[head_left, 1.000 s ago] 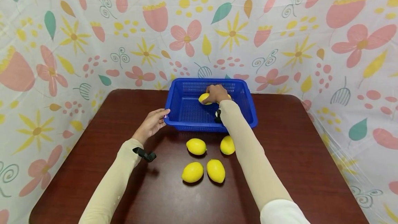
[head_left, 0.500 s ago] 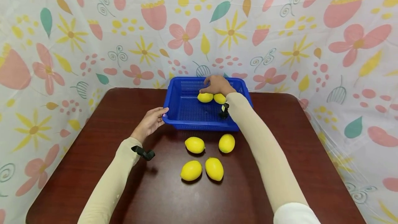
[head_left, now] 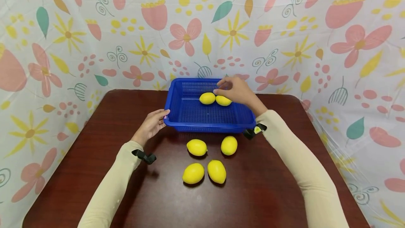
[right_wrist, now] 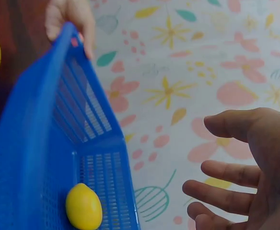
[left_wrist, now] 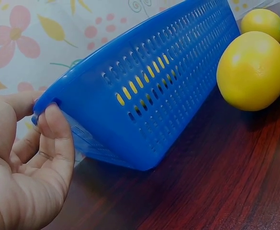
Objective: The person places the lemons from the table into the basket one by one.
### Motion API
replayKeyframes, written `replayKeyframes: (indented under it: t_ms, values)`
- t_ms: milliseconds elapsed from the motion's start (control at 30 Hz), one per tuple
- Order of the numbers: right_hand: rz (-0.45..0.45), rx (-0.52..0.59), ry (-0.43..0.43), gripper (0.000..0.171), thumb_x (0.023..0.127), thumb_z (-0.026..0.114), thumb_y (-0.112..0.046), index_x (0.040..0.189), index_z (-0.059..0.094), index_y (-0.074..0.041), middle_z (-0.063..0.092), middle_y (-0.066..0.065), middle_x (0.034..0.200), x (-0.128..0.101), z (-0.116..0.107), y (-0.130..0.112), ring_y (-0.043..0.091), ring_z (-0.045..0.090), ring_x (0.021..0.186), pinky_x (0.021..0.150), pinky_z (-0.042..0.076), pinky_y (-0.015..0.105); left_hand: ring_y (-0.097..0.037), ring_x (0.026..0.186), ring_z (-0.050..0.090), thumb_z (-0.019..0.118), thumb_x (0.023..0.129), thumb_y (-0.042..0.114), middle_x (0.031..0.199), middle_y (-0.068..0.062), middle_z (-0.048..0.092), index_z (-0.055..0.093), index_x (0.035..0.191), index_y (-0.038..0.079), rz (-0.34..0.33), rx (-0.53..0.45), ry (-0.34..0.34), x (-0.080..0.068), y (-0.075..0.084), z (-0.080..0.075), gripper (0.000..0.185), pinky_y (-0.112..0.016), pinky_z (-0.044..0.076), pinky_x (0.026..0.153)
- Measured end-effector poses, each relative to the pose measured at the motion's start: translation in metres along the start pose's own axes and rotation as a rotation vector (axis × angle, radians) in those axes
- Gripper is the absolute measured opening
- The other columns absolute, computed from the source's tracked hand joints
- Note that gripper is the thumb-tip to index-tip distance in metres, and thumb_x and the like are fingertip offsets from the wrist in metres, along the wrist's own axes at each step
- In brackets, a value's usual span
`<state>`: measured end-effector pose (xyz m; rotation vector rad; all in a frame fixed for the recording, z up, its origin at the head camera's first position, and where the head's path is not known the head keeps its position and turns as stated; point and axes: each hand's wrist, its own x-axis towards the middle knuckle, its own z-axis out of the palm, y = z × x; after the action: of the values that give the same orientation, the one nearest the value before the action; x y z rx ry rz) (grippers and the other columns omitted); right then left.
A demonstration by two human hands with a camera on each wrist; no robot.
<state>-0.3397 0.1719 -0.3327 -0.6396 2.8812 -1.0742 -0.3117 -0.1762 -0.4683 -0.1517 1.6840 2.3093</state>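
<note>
With the left hand [head_left: 151, 125] pinching the blue basket [head_left: 190, 115] rim at 9 o'clock and the right hand [head_left: 238, 90] released above two lemons [head_left: 215, 99] inside, a careless reach could nudge them rolling.

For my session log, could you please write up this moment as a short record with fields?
surface: dark wooden table
container: blue basket, perforated walls
lemons in basket: two, side by side near the far wall
lemons on table: four, in front of the basket
left hand: fingers grip the basket's left rim
right hand: open, above the basket, holding nothing
backdrop: floral sheet
</note>
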Motion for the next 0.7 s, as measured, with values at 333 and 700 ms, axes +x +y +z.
replayKeyframes:
  t_ms: [333,700]
  values:
    - [0.023,-0.044,0.004,0.056,0.087,0.076,-0.057,0.124,0.068,-0.015,0.071,0.005,0.121,-0.072,0.007,0.003,0.027,0.063,0.114,0.095,0.052,0.050,-0.009,0.071,0.060,0.064,0.103,0.019,0.080,0.002,0.063,0.057,0.107,0.007,0.011,-0.003,0.012,0.003,-0.002,0.002,0.014,-0.022,0.054,0.068]
    - [0.013,-0.114,0.056,0.056,0.085,0.081,-0.051,0.122,0.070,-0.010,0.075,0.009,0.108,-0.130,0.030,0.006,0.030,0.068,0.106,0.088,0.057,0.050,-0.007,0.070,0.055,0.062,0.104,0.018,0.078,0.005,0.058,0.053,0.109,0.007,0.008,0.000,0.006,0.002,-0.004,0.002,0.016,-0.020,0.051,0.067]
